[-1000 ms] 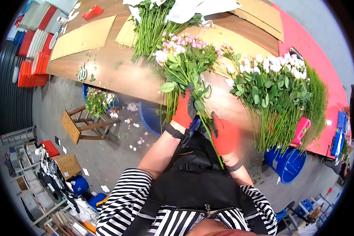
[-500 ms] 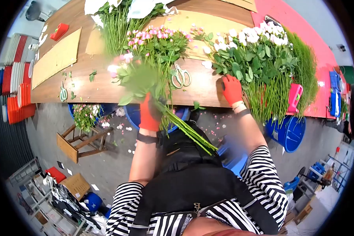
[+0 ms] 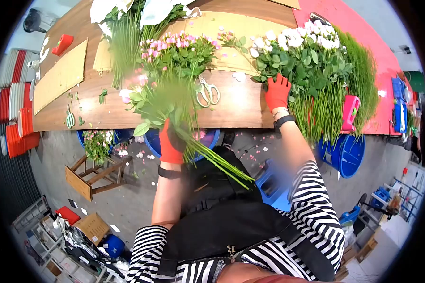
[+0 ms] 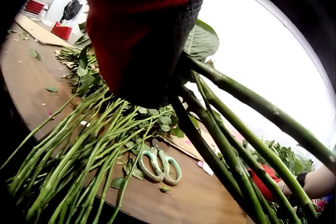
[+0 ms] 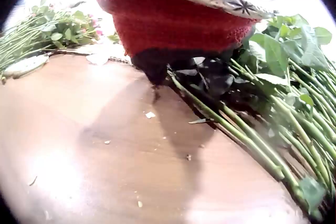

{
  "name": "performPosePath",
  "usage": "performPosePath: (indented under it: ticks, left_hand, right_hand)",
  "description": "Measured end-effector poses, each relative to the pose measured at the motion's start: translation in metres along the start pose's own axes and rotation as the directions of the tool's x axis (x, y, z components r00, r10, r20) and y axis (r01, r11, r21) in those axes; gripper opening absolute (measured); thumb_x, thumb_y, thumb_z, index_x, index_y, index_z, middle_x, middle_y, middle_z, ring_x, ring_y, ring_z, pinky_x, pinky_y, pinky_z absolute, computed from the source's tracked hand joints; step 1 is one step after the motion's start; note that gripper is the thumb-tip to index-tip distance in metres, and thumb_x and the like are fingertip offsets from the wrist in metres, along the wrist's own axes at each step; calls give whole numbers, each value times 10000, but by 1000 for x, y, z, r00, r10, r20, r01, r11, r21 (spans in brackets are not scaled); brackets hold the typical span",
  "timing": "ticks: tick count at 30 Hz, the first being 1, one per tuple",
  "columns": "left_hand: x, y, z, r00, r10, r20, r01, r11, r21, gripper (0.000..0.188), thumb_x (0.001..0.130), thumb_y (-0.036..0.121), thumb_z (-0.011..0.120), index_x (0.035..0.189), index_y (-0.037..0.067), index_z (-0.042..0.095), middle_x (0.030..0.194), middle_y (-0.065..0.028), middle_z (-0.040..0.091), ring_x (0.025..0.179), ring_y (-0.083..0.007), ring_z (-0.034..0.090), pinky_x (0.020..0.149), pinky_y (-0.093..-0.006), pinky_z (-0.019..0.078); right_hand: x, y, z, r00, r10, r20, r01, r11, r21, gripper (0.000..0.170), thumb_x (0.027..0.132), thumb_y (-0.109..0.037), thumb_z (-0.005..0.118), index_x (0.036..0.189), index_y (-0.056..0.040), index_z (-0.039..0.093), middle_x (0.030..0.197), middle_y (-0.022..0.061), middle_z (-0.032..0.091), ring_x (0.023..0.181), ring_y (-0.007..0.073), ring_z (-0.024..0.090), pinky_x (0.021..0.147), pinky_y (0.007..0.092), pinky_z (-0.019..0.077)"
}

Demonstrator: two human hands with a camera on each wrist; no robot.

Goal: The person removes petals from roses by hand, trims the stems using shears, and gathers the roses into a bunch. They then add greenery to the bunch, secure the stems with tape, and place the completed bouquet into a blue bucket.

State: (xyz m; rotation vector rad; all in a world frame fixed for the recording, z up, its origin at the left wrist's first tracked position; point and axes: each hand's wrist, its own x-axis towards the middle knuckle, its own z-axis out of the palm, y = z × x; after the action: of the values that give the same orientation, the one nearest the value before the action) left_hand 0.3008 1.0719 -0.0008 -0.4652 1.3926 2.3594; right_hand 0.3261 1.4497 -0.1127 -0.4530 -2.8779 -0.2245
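Observation:
My left hand (image 3: pixel 171 145), in a red glove with a dark palm, grips a bunch of green rose stems (image 3: pixel 219 165). The cut ends slant down to the right; the leafy top is blurred, with pale pink blooms (image 3: pixel 126 95) at its left. Thick stems (image 4: pixel 231 124) run out below the glove in the left wrist view. My right hand (image 3: pixel 277 93), gloved too, reaches with fingers extended to the left edge of the white roses (image 3: pixel 295 40). Its dark fingers overlap the outermost stems (image 5: pixel 231 127) in the right wrist view, the fingertips partly hidden.
Green-handled scissors (image 3: pixel 207 94) lie beside pink spray roses (image 3: pixel 177 47) on the wooden table (image 3: pixel 241 111). More stems lie under white wrapping at the back left. A pink tool (image 3: pixel 350 113) and feathery greenery (image 3: pixel 363 75) are on the right. Blue buckets (image 3: pixel 344 158) and a wooden stool (image 3: pixel 80 184) stand below.
My right hand has left the stems of the held bunch and moved right and forward to the white roses. My left hand has carried the bunch leftward. The head view has shifted.

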Motion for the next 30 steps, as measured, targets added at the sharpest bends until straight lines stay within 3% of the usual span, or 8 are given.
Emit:
performPosePath:
  ticks: [3, 4, 7, 12, 13, 16, 21, 30]
  left_hand:
    - [-9, 19, 19, 985, -169, -48, 154, 963, -222, 224, 1014, 331, 518, 1003, 120, 591, 747, 27, 484, 661, -121, 474, 607, -273, 410]
    - [-7, 19, 15, 983, -176, -43, 161, 958, -239, 226, 1015, 332, 517, 1004, 119, 592, 747, 27, 486, 661, -119, 476, 607, -274, 411]
    - [12, 0, -16, 989, -147, 0, 143, 957, -251, 244, 1016, 343, 513, 997, 114, 595, 736, 12, 495, 659, -128, 483, 604, -278, 417]
    - [28, -11, -35, 983, -166, -79, 139, 953, -271, 293, 1013, 386, 510, 946, 111, 584, 723, -24, 522, 636, -159, 518, 581, -290, 442]
    - [29, -11, -31, 979, -176, -99, 139, 943, -303, 293, 1013, 387, 509, 940, 112, 582, 716, -24, 518, 626, -160, 515, 577, -291, 443]
    - [25, -7, -27, 992, -126, 12, 124, 955, -271, 291, 1020, 347, 501, 1149, 109, 608, 742, -2, 540, 641, -131, 528, 569, -268, 442]
    - [33, -5, -25, 990, -140, 5, 136, 952, -276, 281, 989, 375, 588, 1129, 142, 655, 743, 14, 601, 572, -110, 541, 493, -255, 438]
    - [21, 4, -15, 995, 95, -29, -99, 957, -273, 242, 927, 237, 695, 1112, 96, 628, 933, 15, 626, 777, -106, 588, 665, -261, 491]
  right_hand:
    - [5, -9, 14, 994, -15, 104, 23, 997, -75, 199, 857, -151, 552, 1020, -67, 629, 1180, 146, 548, 1139, 326, 476, 978, 499, 353]
    - [6, -10, 12, 998, 13, 62, -8, 996, -90, 406, 723, -268, 764, 1060, -99, 612, 1149, 91, 568, 1105, 311, 499, 940, 479, 378]
    - [12, -19, -15, 985, 162, -62, -148, 971, 188, 376, 774, -263, 734, 1081, -97, 593, 1121, 115, 578, 1021, 333, 566, 869, 458, 440]
    - [13, -35, -70, 934, 286, 215, -349, 595, 724, 396, 895, -208, 646, 1246, -48, 557, 1114, 197, 677, 1037, 393, 626, 871, 466, 486]
    - [10, -42, -78, 957, 284, 66, -203, 486, 850, 360, 901, -195, 635, 1231, -58, 585, 1012, 187, 693, 901, 364, 662, 789, 426, 511]
    - [-10, -59, -110, 924, 267, 273, -331, 199, 923, 272, 898, -69, 575, 1156, -4, 630, 854, 120, 667, 684, 153, 605, 656, 297, 493]
    - [-62, -122, -174, 958, 116, 261, -274, 115, 955, 299, 867, 40, 511, 1148, 22, 613, 864, 98, 652, 768, 111, 579, 678, 275, 480]
    - [-91, -189, -219, 944, -256, 209, -25, 577, 816, 313, 811, -94, 698, 1119, -74, 647, 975, 162, 677, 875, 384, 649, 739, 418, 520]
